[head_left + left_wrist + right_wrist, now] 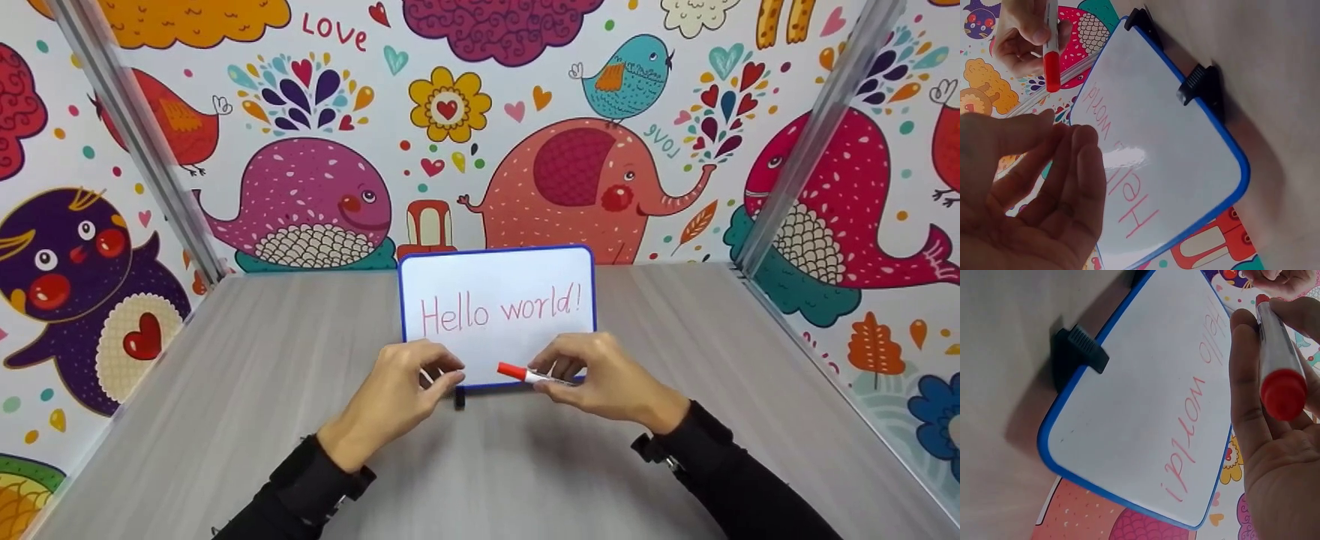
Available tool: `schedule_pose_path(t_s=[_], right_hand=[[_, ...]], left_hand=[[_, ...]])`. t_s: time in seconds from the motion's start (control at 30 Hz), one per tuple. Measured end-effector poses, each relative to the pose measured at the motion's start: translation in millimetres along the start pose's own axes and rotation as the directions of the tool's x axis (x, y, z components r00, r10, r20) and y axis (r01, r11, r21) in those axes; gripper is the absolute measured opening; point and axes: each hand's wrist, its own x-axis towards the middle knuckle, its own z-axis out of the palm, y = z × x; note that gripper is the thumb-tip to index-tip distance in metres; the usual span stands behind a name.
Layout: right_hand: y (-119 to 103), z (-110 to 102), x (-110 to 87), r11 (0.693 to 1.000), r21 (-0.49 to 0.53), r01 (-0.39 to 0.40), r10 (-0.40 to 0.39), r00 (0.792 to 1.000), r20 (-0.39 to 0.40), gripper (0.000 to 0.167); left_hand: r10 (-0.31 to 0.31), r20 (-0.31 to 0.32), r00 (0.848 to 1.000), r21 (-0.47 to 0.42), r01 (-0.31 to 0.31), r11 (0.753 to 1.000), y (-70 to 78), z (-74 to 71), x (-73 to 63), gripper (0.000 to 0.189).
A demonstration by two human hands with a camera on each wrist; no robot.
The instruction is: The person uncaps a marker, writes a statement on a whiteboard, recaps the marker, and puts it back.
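Note:
A small whiteboard [499, 300] with a blue frame stands propped up on the table, "Hello world!" written on it in red. Black clips [1201, 84] grip its lower edge. My right hand [600, 379] pinches a white marker with a red cap [512, 371] between thumb and fingers, in front of the board's lower right part. In the right wrist view the marker's red end [1283, 395] faces the camera. My left hand [401, 394], at the board's lower left corner, has loosely bent fingers with the thumb close to the fingertips. Nothing is held in it.
The grey wood-grain table [247, 420] runs back to a wall panel [442, 172] with cartoon animals. Metal posts [150, 150] stand at the left and right back corners. Black bands [311, 469] circle both wrists.

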Motion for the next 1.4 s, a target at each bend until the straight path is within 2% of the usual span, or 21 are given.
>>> schedule_pose_path(t_s=[0.1, 0.27, 0.47, 0.73, 0.97, 1.2, 1.4], right_hand=[[4, -4, -4.0, 1.0, -0.006, -0.019, 0.019, 1.0, -0.007, 0.022], [10, -11, -11.0, 0.997, -0.048, -0.06, 0.06, 0.998, -0.019, 0.023], [15, -21, -19.1, 0.987, -0.102, -0.126, 0.123, 0.992, -0.043, 0.025], [26, -30, -30.6, 0.979, -0.123, -0.163, 0.156, 0.986, -0.065, 0.03], [35, -35, -37.8, 0.971, -0.154, -0.184, 0.174, 0.982, -0.071, 0.031], [42, -41, -42.4, 0.952, -0.169, -0.254, 0.244, 0.966, -0.081, 0.032], [47, -45, -45.1, 0.937, -0.174, -0.302, 0.289, 0.952, -0.098, 0.03]], left_hand=[[0.004, -0.019, 1.0, 0.016, -0.004, 1.0, -5.1, -3.4, -2.2, 0.007], [-0.038, -0.033, 0.999, 0.04, 0.039, 0.998, -10.1, -10.3, -5.8, 0.007], [-0.056, -0.043, 0.998, 0.046, 0.057, 0.997, -17.0, -16.7, -8.5, 0.006], [-0.117, -0.043, 0.992, 0.085, 0.12, 0.989, -26.7, -28.5, -13.1, 0.004], [-0.186, -0.065, 0.981, 0.13, 0.193, 0.973, -34.7, -36.9, -19.5, 0.006], [-0.175, -0.093, 0.98, 0.138, 0.187, 0.973, -41.1, -40.7, -22.5, 0.005], [-0.204, -0.103, 0.974, 0.167, 0.219, 0.961, -47.2, -46.3, -25.4, 0.005]])
